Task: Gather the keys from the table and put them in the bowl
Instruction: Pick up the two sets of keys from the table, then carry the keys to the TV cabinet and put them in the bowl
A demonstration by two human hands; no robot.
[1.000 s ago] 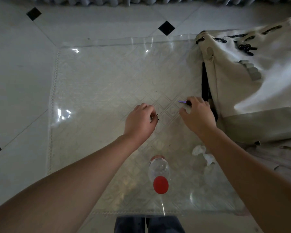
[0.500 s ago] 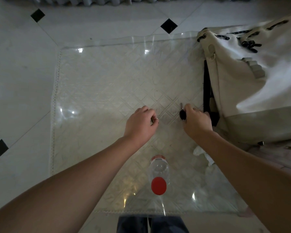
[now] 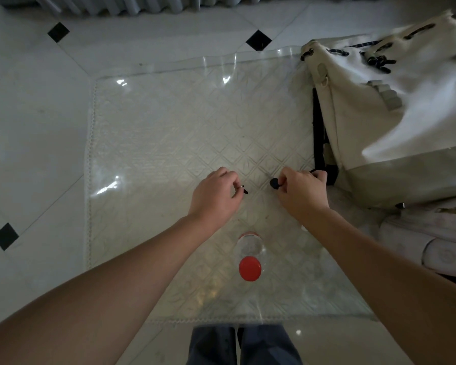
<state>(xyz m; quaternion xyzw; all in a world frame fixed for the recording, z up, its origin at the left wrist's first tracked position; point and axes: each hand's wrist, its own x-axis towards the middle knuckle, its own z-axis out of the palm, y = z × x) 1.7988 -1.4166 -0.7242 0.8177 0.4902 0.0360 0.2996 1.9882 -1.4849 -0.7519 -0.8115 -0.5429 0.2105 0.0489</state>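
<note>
Both hands are over the middle of the table [image 3: 153, 143], which has a lace cloth under clear plastic. My left hand [image 3: 215, 196] is closed around a small key with a ring [image 3: 242, 189]; only its ring and dark tip stick out by the fingers. My right hand [image 3: 302, 192] pinches a black-headed key [image 3: 274, 183], whose thin blade points up and left just above the table. The two hands are a short gap apart. No bowl is in view.
A clear bottle with a red cap [image 3: 250, 259] stands near the table's front edge, between my forearms. A large white backpack [image 3: 395, 109] with a black strap [image 3: 318, 133] covers the table's right side. White and black floor tiles [image 3: 32, 122] lie to the left.
My right hand has drawn back from the backpack toward me and turned; the key it holds now shows its black head. My left hand has stayed closed on its key in nearly the same place.
</note>
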